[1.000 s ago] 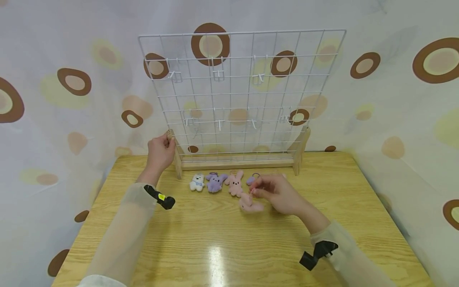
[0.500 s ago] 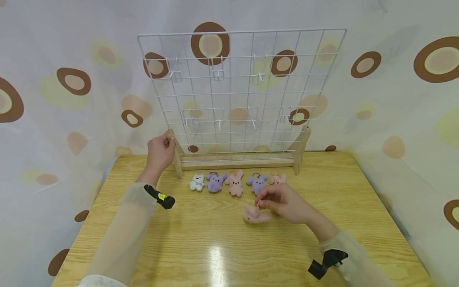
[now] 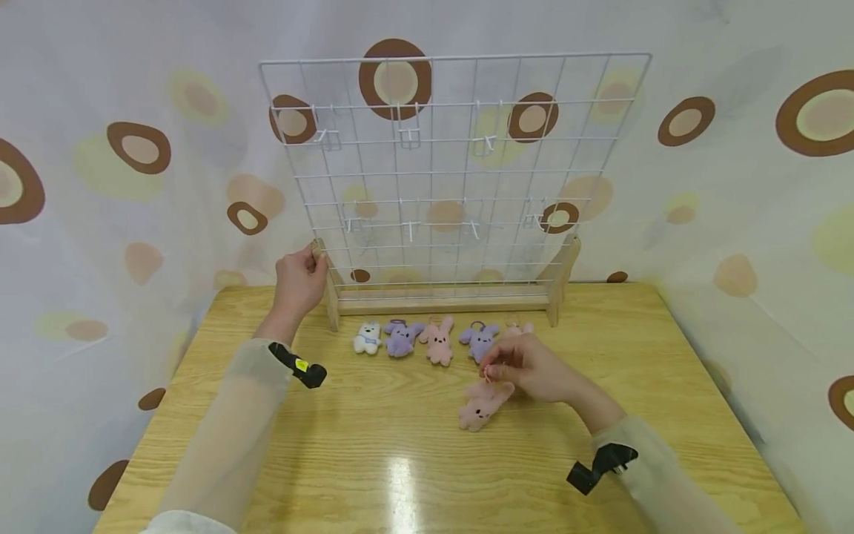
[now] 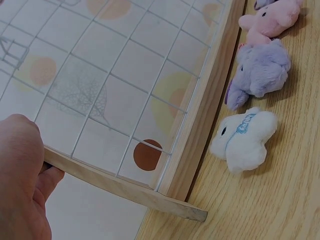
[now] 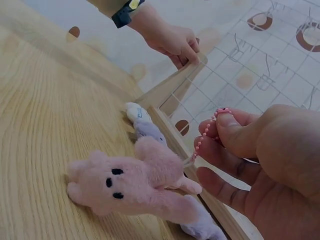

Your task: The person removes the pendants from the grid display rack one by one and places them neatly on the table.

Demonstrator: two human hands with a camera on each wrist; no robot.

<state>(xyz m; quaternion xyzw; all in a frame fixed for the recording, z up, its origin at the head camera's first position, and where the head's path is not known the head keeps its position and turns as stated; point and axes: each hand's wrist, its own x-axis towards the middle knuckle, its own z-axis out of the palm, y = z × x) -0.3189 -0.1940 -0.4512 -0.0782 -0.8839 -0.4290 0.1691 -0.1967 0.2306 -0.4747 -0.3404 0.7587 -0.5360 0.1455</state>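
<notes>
My left hand (image 3: 300, 285) grips the top of the left wooden upright (image 3: 330, 289) of a white wire grid stand. In the right wrist view, my right hand (image 5: 280, 155) pinches a pink bead chain (image 5: 199, 144) between thumb and forefinger. From that chain hangs a pink plush bunny keychain (image 3: 482, 408), tilted, its face turned up, close over the table. Behind it lies a row of plush keychains: a white one with a blue bow (image 3: 367, 339), a purple one (image 3: 402, 340), a pink one (image 3: 437, 341), another purple one (image 3: 479, 340), and a pink one (image 3: 516, 330) partly hidden by my right hand.
The wire grid (image 3: 454, 57) rises at the table's back, with several white hooks (image 3: 411, 231) in two rows. Its wooden base bar (image 3: 440, 305) runs behind the plush row. Patterned cloth (image 3: 707, 185) stands behind and beside the wooden table (image 3: 333, 460).
The right hand has drawn the pink plush bunny toward the front and right, away from the row, and the bunny has swung round on its chain. The left hand stays on the upright.
</notes>
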